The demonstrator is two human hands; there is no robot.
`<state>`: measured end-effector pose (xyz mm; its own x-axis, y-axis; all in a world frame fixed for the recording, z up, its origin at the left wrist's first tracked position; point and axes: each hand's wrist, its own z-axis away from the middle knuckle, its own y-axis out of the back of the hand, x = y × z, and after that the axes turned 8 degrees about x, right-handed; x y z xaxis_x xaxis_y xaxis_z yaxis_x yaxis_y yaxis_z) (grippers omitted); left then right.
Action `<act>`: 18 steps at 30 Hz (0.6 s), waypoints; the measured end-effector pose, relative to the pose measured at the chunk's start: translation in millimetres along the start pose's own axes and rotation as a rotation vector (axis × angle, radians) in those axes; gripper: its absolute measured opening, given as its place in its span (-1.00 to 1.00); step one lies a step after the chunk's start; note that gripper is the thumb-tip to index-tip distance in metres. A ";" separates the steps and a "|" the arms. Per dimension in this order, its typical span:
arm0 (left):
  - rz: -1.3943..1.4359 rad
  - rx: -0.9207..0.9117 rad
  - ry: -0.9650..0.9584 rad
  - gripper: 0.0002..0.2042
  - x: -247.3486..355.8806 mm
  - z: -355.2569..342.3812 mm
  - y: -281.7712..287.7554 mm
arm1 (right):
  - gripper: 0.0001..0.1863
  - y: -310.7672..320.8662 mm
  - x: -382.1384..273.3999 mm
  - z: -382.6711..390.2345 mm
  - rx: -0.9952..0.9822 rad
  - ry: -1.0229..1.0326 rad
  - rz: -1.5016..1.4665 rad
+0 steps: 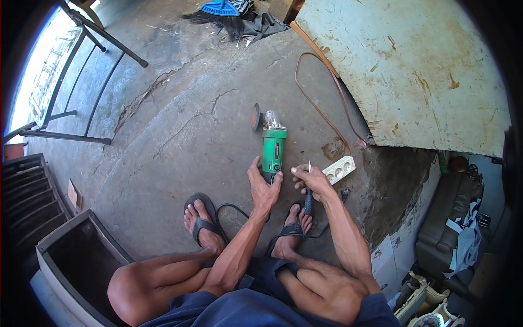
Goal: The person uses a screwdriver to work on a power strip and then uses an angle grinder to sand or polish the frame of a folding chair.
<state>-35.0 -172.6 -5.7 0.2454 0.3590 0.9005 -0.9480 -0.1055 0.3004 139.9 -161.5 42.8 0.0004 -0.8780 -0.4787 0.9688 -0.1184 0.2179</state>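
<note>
A green angle grinder (274, 150) stands out over the concrete floor, its silver head and reddish-brown disc (255, 117) pointing away from me. My left hand (264, 188) is closed around its dark rear end, thumb and fingers on either side. Just to the right, my right hand (311, 181) grips a screwdriver (308, 203); its dark handle points toward me and a thin shaft shows above the fingers. A black cord (234, 206) loops by my feet. Beyond my right hand lies a cream power strip (339, 170) with several sockets, and a black plug (345, 193) is close to it.
A brown wire (313, 98) runs from the strip to a worn, pale panel (403, 71) at far right. At left are a metal-framed stand (98, 103) and an open drawer-like box (81, 229). A blue broom (220, 7) lies far off; a dark sofa (444, 218) is at right.
</note>
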 end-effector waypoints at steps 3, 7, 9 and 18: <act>0.009 0.081 -0.141 -0.39 0.3 2.6 -2.8 | -0.65 7.2 10.8 12.4 0.034 -0.056 -0.023; 0.019 0.098 -0.185 -0.64 0.6 -2.7 -5.9 | -0.52 17.0 9.4 41.0 -0.041 -0.174 -0.268; 0.017 0.089 -0.175 -0.69 -2.0 -1.5 -3.3 | -0.48 18.2 25.1 47.6 -0.072 -0.210 -0.125; 0.087 0.089 -0.204 -0.81 -4.5 -5.2 -8.1 | -0.56 17.1 44.6 84.4 -0.200 -0.232 -0.040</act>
<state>-29.5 -168.5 -13.8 0.2079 0.1515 0.9664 -0.9478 -0.2129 0.2373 135.6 -241.8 96.9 -0.0729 -0.9597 -0.2715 0.9965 -0.0814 0.0202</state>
